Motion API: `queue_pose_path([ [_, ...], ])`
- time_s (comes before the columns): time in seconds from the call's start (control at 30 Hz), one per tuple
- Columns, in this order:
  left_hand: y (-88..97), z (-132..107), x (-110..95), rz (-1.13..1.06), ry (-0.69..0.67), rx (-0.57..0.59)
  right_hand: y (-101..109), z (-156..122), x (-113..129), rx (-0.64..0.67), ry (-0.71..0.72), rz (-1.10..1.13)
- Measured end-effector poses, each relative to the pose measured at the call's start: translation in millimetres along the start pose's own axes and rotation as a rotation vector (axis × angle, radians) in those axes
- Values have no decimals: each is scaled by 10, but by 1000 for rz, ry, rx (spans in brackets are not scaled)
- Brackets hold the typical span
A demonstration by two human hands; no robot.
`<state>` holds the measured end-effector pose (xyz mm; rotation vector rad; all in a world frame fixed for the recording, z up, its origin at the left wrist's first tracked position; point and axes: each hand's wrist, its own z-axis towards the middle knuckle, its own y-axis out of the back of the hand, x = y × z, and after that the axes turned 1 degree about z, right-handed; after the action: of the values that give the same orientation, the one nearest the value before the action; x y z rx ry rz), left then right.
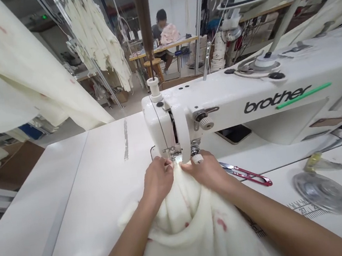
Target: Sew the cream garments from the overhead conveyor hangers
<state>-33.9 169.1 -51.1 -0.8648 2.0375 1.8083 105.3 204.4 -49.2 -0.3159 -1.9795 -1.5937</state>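
A cream fleece garment (197, 226) with small red marks lies bunched on the white sewing table (82, 199), its front edge under the needle of a white Brother sewing machine (250, 100). My left hand (158, 179) pinches the fabric just left of the presser foot (175, 155), fingers closed on it. My right hand (205, 170) grips the fabric just right of the foot, knuckles up. Both hands nearly touch each other at the needle.
Red-handled thread snips (249, 175) lie right of my right hand. A clear round dish (324, 192) and a yellowish tool (320, 162) sit further right. Cream garments (23, 76) hang at left. A person (164, 31) sits at a far table.
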Motion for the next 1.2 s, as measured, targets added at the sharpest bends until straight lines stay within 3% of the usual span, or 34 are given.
queue_pose_path([
  [0.5, -40, 28, 33, -18, -62, -29, -69, 28, -58, -57, 112, -80],
  [1.2, -110, 154, 84, 62, -85, -134, -228, 128, -98, -84, 76, -188],
])
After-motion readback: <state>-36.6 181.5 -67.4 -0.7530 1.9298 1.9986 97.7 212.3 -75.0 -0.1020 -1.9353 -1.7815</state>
